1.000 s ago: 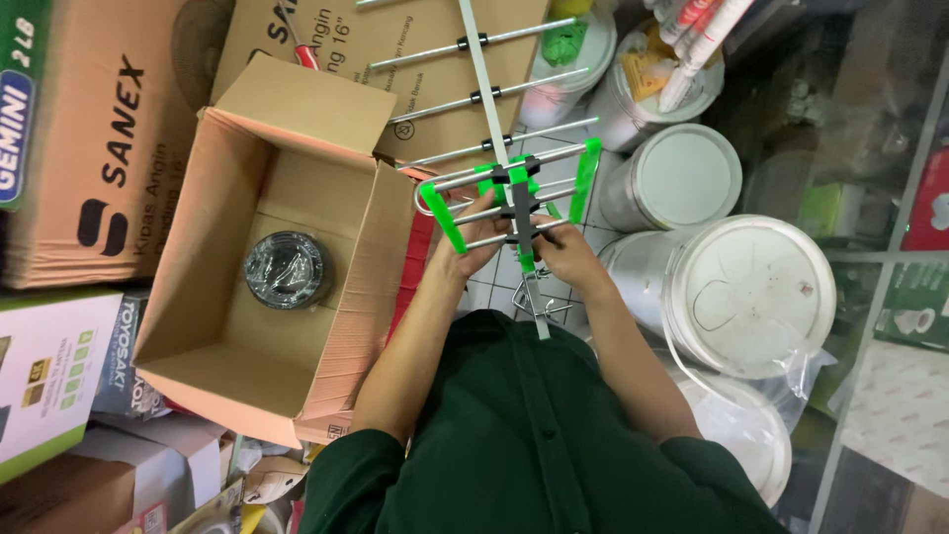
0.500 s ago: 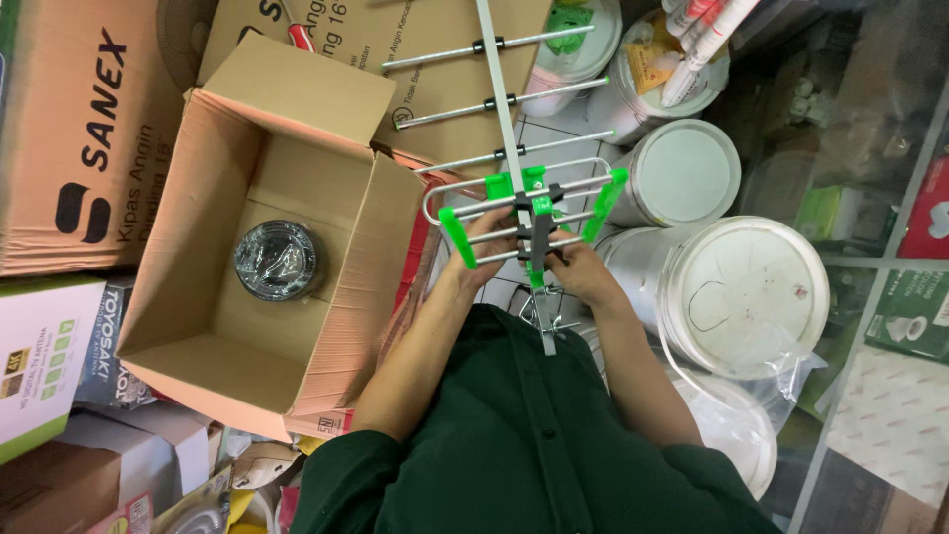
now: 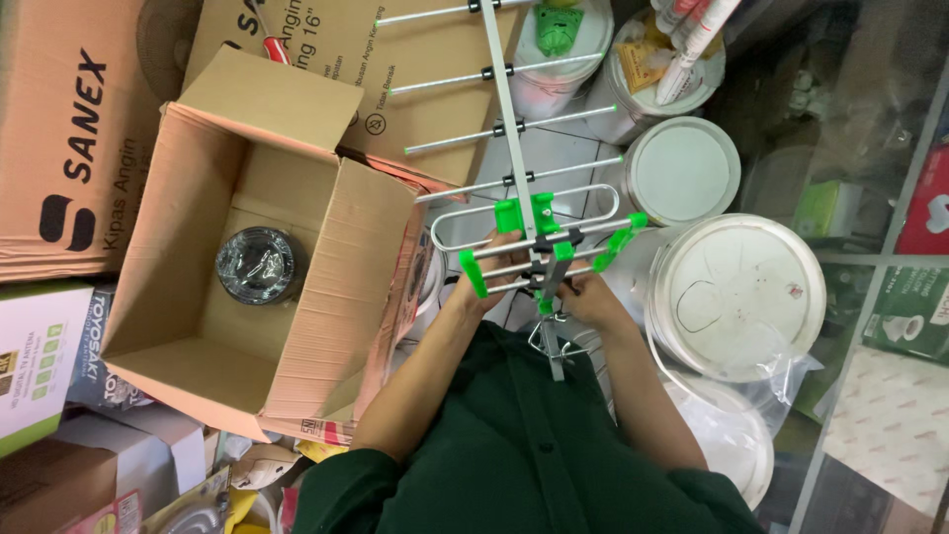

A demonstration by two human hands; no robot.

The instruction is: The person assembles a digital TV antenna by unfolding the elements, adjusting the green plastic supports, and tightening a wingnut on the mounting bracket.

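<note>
I hold a metal rod antenna (image 3: 514, 129) with bright green plastic clips upright in front of me. My left hand (image 3: 494, 269) grips the lower cross rods near a green end clip (image 3: 473, 274). My right hand (image 3: 585, 289) holds the same part by the central boom, just below the green bracket (image 3: 539, 210). Several thin silver cross rods stick out along the boom above my hands. I wear a dark green shirt.
An open cardboard box (image 3: 326, 297) at left holds a coil of black cable (image 3: 257, 265) in clear wrap. Closed cartons are stacked around it. White lidded buckets (image 3: 736, 292) stand at right, one round lid (image 3: 682, 170) above, and a glass shelf edge (image 3: 880, 297).
The view has shifted slightly and the antenna sits a little lower and nearer. Both hands stay on the lower cross rods with small changes of grip.
</note>
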